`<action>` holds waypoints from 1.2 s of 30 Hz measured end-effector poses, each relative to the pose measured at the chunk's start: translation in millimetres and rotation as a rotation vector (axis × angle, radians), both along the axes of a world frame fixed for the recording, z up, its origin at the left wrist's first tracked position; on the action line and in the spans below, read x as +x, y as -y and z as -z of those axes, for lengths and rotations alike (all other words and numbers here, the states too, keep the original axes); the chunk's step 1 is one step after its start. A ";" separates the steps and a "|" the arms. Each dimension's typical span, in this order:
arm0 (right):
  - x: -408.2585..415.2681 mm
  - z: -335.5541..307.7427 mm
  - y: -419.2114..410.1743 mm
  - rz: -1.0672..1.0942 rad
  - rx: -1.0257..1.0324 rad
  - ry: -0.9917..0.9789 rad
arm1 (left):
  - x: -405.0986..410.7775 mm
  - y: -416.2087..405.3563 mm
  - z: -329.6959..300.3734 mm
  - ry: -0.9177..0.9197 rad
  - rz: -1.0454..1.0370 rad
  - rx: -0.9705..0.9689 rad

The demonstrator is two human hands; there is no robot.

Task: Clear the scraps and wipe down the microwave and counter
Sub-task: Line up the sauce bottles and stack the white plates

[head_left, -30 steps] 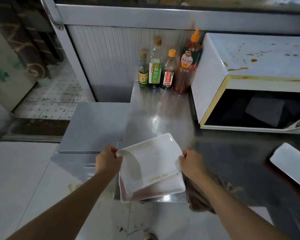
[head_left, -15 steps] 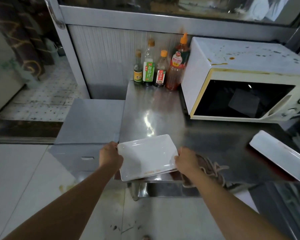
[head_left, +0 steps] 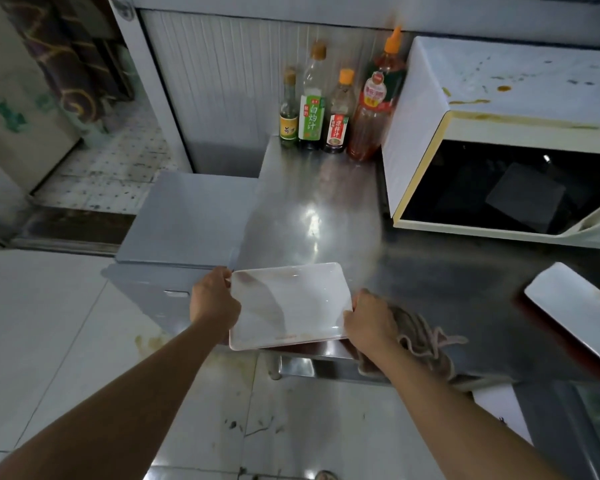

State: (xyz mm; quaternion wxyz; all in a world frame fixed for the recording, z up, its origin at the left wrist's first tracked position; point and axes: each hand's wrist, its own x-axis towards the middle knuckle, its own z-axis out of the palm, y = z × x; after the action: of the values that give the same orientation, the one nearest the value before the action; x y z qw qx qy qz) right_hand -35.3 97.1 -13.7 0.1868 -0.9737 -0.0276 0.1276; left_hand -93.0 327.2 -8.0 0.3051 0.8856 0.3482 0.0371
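Note:
A white rectangular plate [head_left: 288,304] with reddish smears lies flat at the front left corner of the steel counter [head_left: 312,209]. My left hand [head_left: 213,301] grips its left edge and my right hand [head_left: 369,320] grips its right edge. A grey-brown rag [head_left: 426,344] lies bunched on the counter just right of my right hand. The white microwave [head_left: 499,109] stands at the back right with brown spatter on its top and its dark door facing me.
Several sauce bottles [head_left: 336,109] stand at the back of the counter beside the microwave. A second white plate [head_left: 575,310] lies at the right edge. A lower grey cabinet top [head_left: 187,216] adjoins the counter on the left. Stained tile floor [head_left: 66,358] lies below.
The plate was tilted up over the counter corner a second ago; it now lies flat on the counter. Both hands kept their hold on its edges. The view shifted.

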 end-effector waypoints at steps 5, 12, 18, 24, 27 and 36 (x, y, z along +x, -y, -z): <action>-0.9 -8.1 1.7 -0.042 0.034 -0.043 | -3.9 4.6 -2.8 -0.095 0.040 -0.028; -18.6 -48.4 26.4 0.025 0.122 0.037 | -3.5 30.8 -30.0 -0.172 0.263 0.058; -43.2 -73.4 80.7 0.142 0.156 0.006 | 9.1 89.5 -52.6 -0.110 0.536 0.021; -57.8 -81.8 165.1 0.294 0.168 0.018 | 24.7 169.8 -61.0 -0.103 0.736 -0.072; -52.5 -78.2 212.2 0.351 0.143 0.056 | 40.1 214.7 -59.5 -0.076 0.799 -0.108; -3.6 -53.5 346.9 0.610 0.195 0.069 | 112.3 358.6 -41.7 -0.157 0.882 -0.041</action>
State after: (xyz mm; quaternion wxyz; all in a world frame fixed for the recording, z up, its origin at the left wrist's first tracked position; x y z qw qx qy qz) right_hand -38.9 -249.8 39.8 0.3076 -0.9184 0.2470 0.0293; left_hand 19.3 -31.3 33.7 0.2818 0.9433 -0.0400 -0.1708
